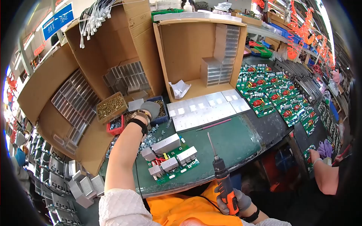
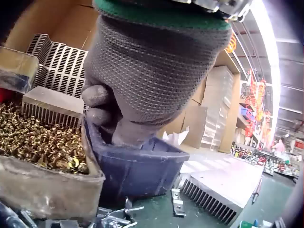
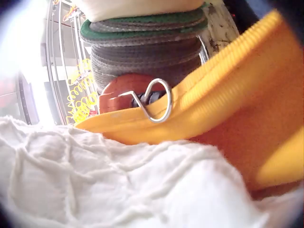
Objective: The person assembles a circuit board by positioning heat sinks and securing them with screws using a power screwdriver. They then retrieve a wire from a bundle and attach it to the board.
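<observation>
The gloved left hand (image 1: 150,109) (image 2: 142,80) reaches into a blue bin (image 1: 163,117) (image 2: 137,173), its fingers bent down behind the rim; whether they hold anything is hidden. Beside that bin, brass-coloured screws (image 2: 42,140) fill a worn tray (image 2: 47,190). The gloved right hand (image 1: 236,202) (image 3: 147,57) grips an orange and black electric screwdriver (image 1: 226,184), its bit pointing up and away over the table's front edge. Between the hands a green circuit board (image 1: 180,171) with several silver heatsinks (image 1: 166,144) lies on the green tabletop (image 1: 233,141).
Flat metal heatsinks (image 1: 203,117) lie in rows behind the board, beside a pink stick (image 1: 217,124). Loose metal clips (image 1: 152,137) are scattered left of the board. Cardboard boxes (image 1: 200,56) stand behind. Many circuit boards (image 1: 264,98) cover the right side; another person's arm (image 1: 326,175) is there.
</observation>
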{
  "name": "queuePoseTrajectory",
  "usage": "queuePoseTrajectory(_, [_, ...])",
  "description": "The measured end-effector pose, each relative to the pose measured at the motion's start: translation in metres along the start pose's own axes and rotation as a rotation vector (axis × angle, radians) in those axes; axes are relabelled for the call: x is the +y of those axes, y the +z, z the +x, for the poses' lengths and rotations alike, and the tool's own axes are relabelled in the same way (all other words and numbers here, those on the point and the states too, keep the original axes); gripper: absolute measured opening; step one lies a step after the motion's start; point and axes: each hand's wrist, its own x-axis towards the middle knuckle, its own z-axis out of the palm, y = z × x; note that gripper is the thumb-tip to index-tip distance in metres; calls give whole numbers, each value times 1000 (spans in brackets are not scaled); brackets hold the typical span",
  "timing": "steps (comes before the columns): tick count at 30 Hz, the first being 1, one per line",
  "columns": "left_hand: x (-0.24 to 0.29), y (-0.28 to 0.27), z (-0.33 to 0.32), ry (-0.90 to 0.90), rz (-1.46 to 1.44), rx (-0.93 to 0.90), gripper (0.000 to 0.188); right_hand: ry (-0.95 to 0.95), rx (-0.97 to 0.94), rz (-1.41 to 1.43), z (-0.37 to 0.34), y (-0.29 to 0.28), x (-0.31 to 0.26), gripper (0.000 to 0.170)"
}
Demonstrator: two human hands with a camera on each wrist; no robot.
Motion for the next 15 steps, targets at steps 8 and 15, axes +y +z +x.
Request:
queuePoseTrajectory(8, [-9, 5, -1, -57, -341, 154, 24, -42, -59, 9, 2, -7, 1, 78])
queuePoseTrajectory(15, [-12, 7, 5, 43, -385, -47, 34, 5, -82, 67, 14, -4, 3, 78])
